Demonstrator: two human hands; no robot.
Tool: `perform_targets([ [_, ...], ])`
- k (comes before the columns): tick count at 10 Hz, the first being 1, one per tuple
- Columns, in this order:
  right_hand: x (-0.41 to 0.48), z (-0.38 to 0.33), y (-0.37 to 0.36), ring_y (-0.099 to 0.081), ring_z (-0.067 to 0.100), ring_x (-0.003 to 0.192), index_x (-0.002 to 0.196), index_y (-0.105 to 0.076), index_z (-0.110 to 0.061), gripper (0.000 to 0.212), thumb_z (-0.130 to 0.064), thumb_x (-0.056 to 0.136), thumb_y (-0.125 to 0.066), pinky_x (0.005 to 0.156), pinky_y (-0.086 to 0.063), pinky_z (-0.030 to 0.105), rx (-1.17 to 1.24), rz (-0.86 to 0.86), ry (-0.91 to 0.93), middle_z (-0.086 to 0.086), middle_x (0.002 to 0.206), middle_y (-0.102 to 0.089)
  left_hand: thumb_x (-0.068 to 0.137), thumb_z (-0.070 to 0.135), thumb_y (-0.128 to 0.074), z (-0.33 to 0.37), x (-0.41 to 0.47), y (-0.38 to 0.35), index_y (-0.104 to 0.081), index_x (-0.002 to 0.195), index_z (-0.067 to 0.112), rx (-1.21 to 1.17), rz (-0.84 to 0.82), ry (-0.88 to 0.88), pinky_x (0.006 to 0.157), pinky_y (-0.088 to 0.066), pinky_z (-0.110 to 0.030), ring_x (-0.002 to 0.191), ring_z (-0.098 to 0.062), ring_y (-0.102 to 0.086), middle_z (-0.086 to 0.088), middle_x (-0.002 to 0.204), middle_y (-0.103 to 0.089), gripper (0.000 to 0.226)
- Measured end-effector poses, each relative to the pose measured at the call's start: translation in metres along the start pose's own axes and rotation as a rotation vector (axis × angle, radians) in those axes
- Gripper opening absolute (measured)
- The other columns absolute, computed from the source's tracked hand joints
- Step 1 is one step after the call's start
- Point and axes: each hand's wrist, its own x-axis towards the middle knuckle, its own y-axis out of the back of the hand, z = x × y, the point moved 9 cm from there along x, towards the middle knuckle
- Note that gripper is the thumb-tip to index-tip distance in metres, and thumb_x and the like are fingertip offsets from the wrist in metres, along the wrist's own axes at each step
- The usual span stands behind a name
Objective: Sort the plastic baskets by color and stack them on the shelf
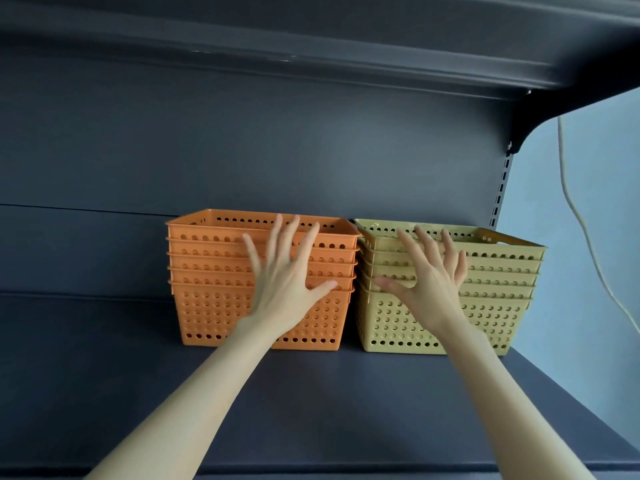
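- Dark grey shelf [311,393] fills the lower frame, with a matching back panel [242,150] behind it and an upper shelf [311,46] across the top. A pale blue wall [606,174] and a hanging cable [581,220] show at the right edge.
- The orange stack [207,306] of nested baskets stands on the shelf left of centre, close to the back panel. The yellow stack [495,313] stands just beside it, right of centre, with a narrow gap between them.
- My left grip [284,282] is wide open in front of the orange rims, fingers straight and fanned, holding nothing. I cannot tell whether the palm touches the plastic.
- My right grip [429,282] is spread the same way over the yellow rims and is also empty. Contact is just as unclear.
- Sorting looks nearly finished to me, and the step in hand seems to be squaring the two stacks.
- To do it well, I would lay both palms flat across several rims at once and push evenly and straight back, so that no basket skews in its nest.
- I would keep my fingertips out of the holes and avoid closing the gap between the stacks.
- The far top rim of the yellow stack looks more amber, and I cannot tell whether that is shade or a stray colour, so it is worth checking.
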Motion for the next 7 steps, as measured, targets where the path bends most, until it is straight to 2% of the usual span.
perform_targets([
  [2, 0.002, 0.004, -0.002, -0.014, 0.033, 0.136, 0.135, -0.045, -0.029, 0.066, -0.046, 0.076, -0.070, 0.106, -0.014, 0.067, 0.021, 0.128, 0.050, 0.010, 0.139, -0.044, 0.066, 0.051, -0.075, 0.001, 0.000, -0.012, -0.028, 0.141, 0.024, 0.046, 0.026, -0.017, 0.103, 0.006, -0.066, 0.139, -0.032, -0.015, -0.016, 0.146, -0.036, 0.092],
  [3, 0.003, 0.004, -0.003, -0.016, 0.032, 0.134, 0.134, -0.043, -0.030, 0.066, -0.046, 0.076, -0.070, 0.104, -0.016, 0.070, 0.026, 0.161, 0.064, 0.011, 0.137, -0.046, 0.067, 0.052, -0.073, 0.000, 0.001, -0.012, -0.030, 0.141, 0.024, 0.059, 0.050, -0.016, 0.103, 0.005, -0.066, 0.139, -0.032, -0.016, -0.016, 0.145, -0.037, 0.090],
  [5, 0.003, 0.006, -0.007, -0.017, 0.040, 0.137, 0.135, -0.044, -0.026, 0.066, -0.044, 0.077, -0.070, 0.106, -0.010, 0.069, 0.021, 0.137, 0.058, 0.012, 0.141, -0.043, 0.069, 0.053, -0.070, 0.003, 0.000, -0.013, -0.029, 0.142, 0.023, 0.082, 0.013, -0.012, 0.104, 0.004, -0.065, 0.140, -0.033, -0.018, -0.015, 0.146, -0.036, 0.089],
  [6, 0.002, 0.001, -0.005, -0.013, 0.040, 0.140, 0.139, -0.042, -0.026, 0.067, -0.042, 0.080, -0.068, 0.108, -0.006, 0.067, 0.001, 0.086, 0.052, 0.011, 0.147, -0.038, 0.072, 0.050, -0.070, 0.005, 0.000, -0.010, -0.026, 0.145, 0.024, 0.072, -0.028, -0.019, 0.105, 0.003, -0.064, 0.143, -0.032, -0.012, -0.013, 0.151, -0.029, 0.089],
  [7, 0.002, 0.003, 0.002, -0.006, 0.030, 0.145, 0.143, -0.035, -0.028, 0.069, -0.038, 0.083, -0.066, 0.114, 0.000, 0.058, 0.056, 0.011, -0.001, 0.003, 0.154, -0.028, 0.081, 0.045, -0.065, 0.001, -0.002, -0.002, -0.029, 0.145, 0.026, -0.090, -0.080, 0.019, 0.111, 0.004, -0.060, 0.144, -0.021, -0.002, -0.005, 0.157, -0.016, 0.076],
])
